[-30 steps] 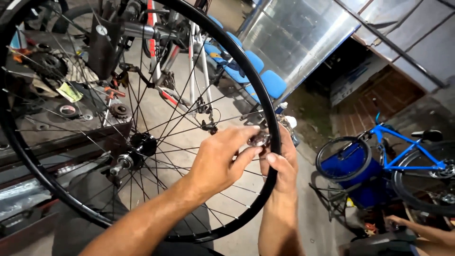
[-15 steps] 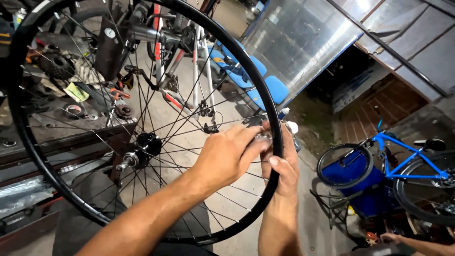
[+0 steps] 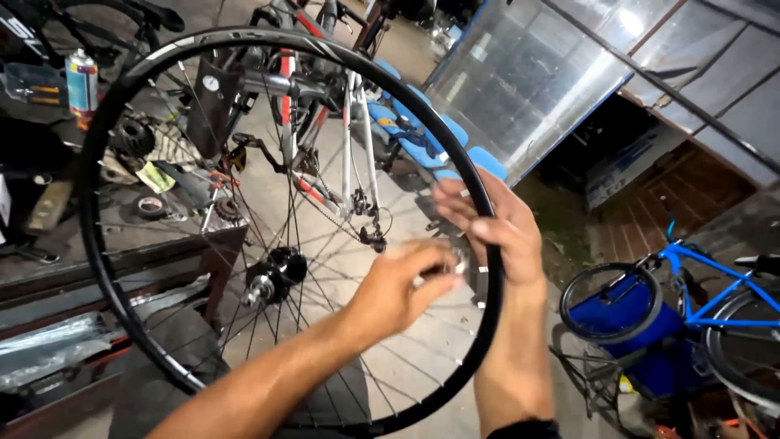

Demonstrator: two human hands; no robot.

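Workshop floor behind – right hand (image 3: 497, 232) grip clasps wheel rim (image 3: 122, 106); left hand (image 3: 402, 286) pinches spoke – blurred.

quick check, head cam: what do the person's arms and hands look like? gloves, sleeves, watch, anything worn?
Both hands are bare: no gloves on the left hand or the right hand, and no rings that I can make out, though the left is motion-blurred. Both forearms are bare, with no watch or band visible. A dark edge, perhaps a sleeve, shows on the right arm at the bottom of the frame.

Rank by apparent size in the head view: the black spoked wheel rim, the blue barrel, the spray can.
1. Black spoked wheel rim, nearest the camera.
2. Blue barrel.
3. Spray can, smallest but farther off.
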